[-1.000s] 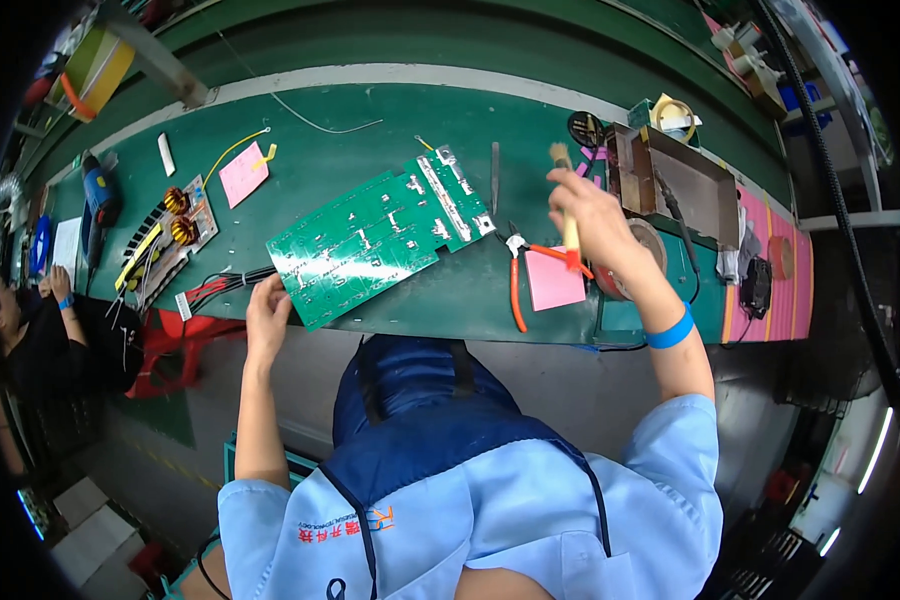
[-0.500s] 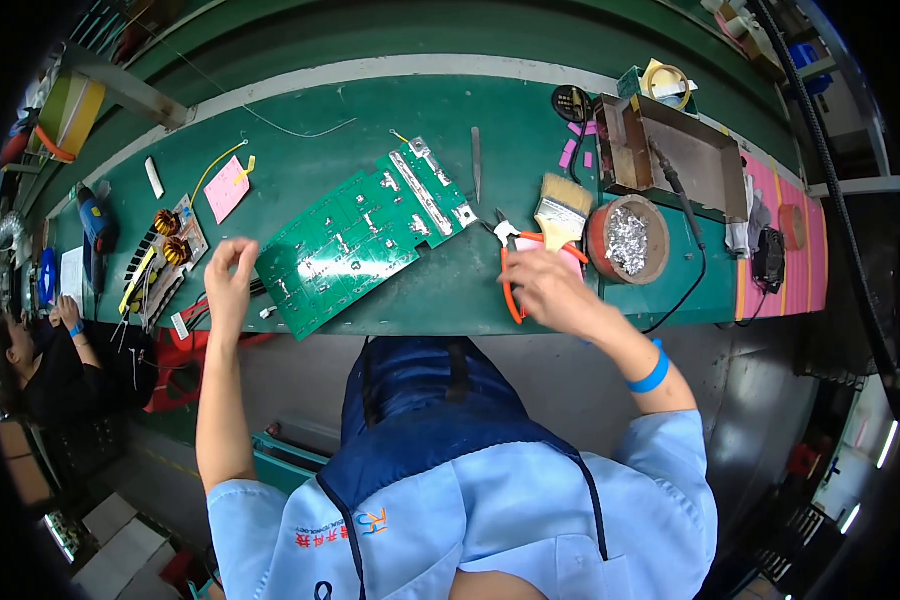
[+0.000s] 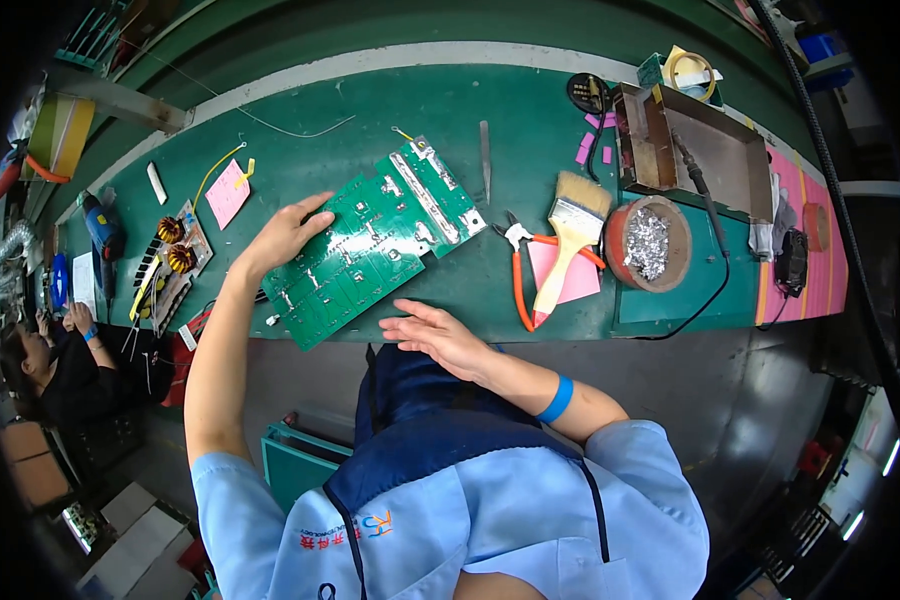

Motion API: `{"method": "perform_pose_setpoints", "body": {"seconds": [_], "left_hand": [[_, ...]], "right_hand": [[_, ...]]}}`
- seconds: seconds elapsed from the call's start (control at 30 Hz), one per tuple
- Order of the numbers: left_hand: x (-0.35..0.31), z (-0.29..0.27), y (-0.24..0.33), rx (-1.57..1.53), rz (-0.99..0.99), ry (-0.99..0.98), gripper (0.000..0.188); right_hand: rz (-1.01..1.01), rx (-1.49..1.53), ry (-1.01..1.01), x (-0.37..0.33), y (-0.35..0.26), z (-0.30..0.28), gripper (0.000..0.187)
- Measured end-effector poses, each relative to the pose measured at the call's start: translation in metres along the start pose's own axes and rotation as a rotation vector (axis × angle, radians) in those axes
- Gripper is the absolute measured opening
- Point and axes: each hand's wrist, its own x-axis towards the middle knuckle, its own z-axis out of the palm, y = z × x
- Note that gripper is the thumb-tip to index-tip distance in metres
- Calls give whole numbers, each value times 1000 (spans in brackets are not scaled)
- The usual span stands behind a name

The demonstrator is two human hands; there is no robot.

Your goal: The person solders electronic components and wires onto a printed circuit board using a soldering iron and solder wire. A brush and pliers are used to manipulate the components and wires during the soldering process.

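Observation:
A green circuit board (image 3: 370,240) with shiny soldered strips lies at a slant on the green workbench. My left hand (image 3: 288,232) is at its upper left edge, fingers stretched out over the board; whether they press on it I cannot tell. Just off the board's near edge is my right hand (image 3: 435,335), open, fingers pointing left, holding nothing. To the right lie orange-handled cutters (image 3: 518,270) and a wide paintbrush (image 3: 574,228), its handle crossing a pink sheet (image 3: 578,286). A slim metal tool like tweezers (image 3: 486,160) rests beyond the board.
A round pot of silvery scraps (image 3: 625,245) and a metal tray (image 3: 730,150) with a soldering iron (image 3: 692,165) stand at the right. Left of the board are a part with copper coils (image 3: 175,245), a pink note (image 3: 228,195) and a power driver (image 3: 100,228). Another person (image 3: 60,360) sits far left.
My left hand has moved right and onto the board's upper left edge. My right hand has left the cutters and brush, moving left to the board's near edge.

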Motion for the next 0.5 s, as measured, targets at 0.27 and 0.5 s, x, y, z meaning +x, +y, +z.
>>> {"method": "perform_pose_setpoints", "body": {"seconds": [0.27, 0.5], "left_hand": [[-12, 10, 2, 15, 151, 130, 33], [-13, 9, 2, 23, 179, 149, 32]], "right_hand": [[-33, 77, 36, 4, -3, 4, 58], [-86, -81, 56, 2, -3, 8, 49]]}}
